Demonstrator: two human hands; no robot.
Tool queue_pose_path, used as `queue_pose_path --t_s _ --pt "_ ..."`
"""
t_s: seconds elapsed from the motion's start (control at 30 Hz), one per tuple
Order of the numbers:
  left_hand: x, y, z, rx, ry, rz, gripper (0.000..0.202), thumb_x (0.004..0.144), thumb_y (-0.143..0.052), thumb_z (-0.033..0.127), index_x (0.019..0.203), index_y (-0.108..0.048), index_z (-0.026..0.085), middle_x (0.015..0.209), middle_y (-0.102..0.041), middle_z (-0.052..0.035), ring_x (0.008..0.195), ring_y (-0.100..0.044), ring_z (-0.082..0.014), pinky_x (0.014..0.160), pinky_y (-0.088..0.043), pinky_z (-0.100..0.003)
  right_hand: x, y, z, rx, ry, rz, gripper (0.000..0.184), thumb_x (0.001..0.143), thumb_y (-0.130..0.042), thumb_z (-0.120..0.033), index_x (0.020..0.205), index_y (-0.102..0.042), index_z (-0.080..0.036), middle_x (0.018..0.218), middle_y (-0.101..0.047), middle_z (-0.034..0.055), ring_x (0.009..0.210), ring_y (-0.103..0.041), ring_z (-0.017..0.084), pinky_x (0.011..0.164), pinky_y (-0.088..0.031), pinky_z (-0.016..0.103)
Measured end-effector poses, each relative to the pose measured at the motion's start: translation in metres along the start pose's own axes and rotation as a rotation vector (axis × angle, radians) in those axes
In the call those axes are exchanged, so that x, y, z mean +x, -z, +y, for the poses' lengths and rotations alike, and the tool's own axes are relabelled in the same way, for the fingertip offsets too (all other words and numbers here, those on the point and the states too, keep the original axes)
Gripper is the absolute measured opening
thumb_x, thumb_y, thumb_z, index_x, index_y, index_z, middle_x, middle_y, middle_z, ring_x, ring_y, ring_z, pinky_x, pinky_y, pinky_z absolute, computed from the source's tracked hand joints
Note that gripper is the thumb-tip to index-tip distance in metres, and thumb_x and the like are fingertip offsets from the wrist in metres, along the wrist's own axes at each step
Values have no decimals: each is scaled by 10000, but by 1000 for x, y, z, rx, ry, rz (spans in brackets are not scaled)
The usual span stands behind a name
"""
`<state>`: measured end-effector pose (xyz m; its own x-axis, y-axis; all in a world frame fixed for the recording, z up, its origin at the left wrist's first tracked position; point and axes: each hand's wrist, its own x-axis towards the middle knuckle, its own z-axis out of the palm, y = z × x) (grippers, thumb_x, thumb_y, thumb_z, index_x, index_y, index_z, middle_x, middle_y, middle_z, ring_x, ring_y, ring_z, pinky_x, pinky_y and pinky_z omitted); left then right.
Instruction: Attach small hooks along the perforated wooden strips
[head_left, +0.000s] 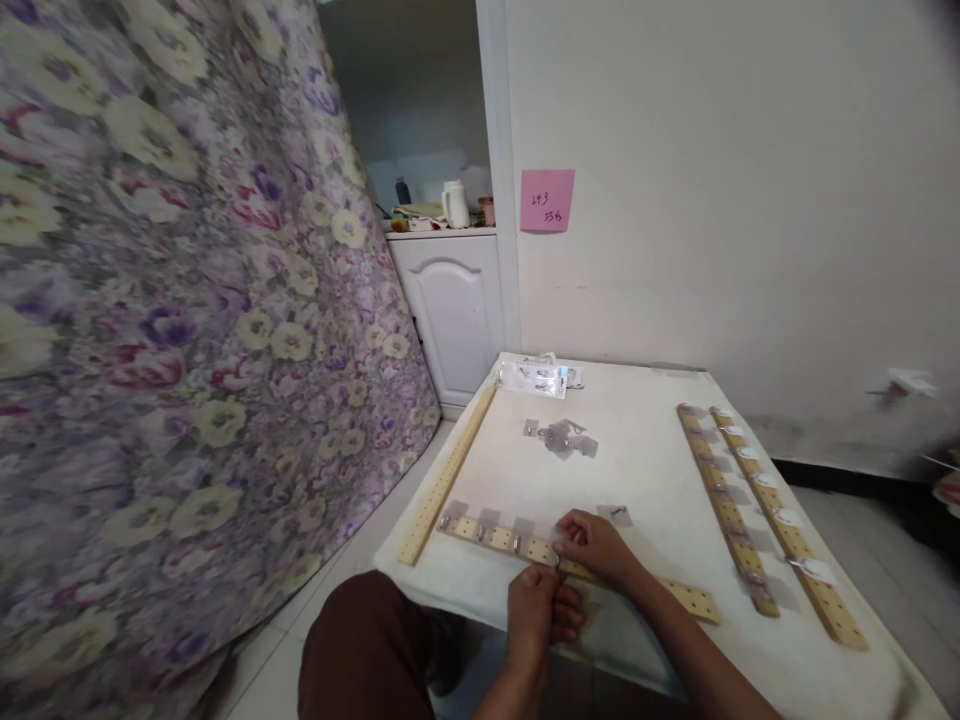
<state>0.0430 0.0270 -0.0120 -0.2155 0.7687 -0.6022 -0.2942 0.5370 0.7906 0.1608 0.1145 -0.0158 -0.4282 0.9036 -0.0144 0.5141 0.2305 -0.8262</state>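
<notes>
Near the table's front edge lies a wooden strip with rows of holes [686, 598]. Clear plastic squares [523, 527] sit along its left part, each with a small shiny metal fitting [517, 544]. My right hand [596, 545] reaches over the strip, thumb and fingers pinched at another small metal fitting [557, 561]. Just below, at the strip's front edge, my left hand [534, 603] is closed, its fingertips close to the same fitting. Whatever sits between the left fingers is hidden. Behind my right hand lies a loose clear square with a metal piece [618, 514].
A bare holed strip [450, 470] lies along the left edge. Two strips on the right carry clear squares [739, 535] and white tags [787, 517]. Loose clear pieces [559, 436] lie mid-table, with plastic packets [532, 378] at the back. A floral curtain [225, 300] hangs left.
</notes>
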Motion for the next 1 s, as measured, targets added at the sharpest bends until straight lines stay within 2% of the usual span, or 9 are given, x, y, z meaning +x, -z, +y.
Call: queue_pose_path --t_s 0.13,0.4,0.67,1.0 --pt "0 1 -1 -9 -19 -39 153 779 -504 319 692 -474 196 501 -627 28 359 -558 -107 337 -377 -185 0 1 -3 -9 -16 10 276 643 -673 -333 870 -637 -182 759 -653 13 675 -570 153 607 -395 242" --pt "1 1 -2 -5 -26 -37 146 769 -508 320 697 -475 197 504 -624 33 363 -559 -105 337 -379 -184 1 0 -4 20 -33 3 224 637 -675 -307 821 -643 -184 731 -647 1 660 -568 144 600 -394 235" --pt "-1 2 0 -9 -42 -44 151 771 -487 329 701 -478 195 501 -623 31 347 -543 -104 334 -374 -193 6 -2 -2 165 -76 -20 276 588 -700 -252 839 -631 -161 699 -621 -8 626 -544 129 584 -400 230" --pt "-2 2 4 22 -49 -44 169 750 -519 360 708 -458 209 515 -630 33 369 -562 -111 356 -396 -198 8 2 -10 190 -86 -53 340 565 -703 -171 895 -621 -179 677 -604 -43 584 -512 98 563 -375 208"
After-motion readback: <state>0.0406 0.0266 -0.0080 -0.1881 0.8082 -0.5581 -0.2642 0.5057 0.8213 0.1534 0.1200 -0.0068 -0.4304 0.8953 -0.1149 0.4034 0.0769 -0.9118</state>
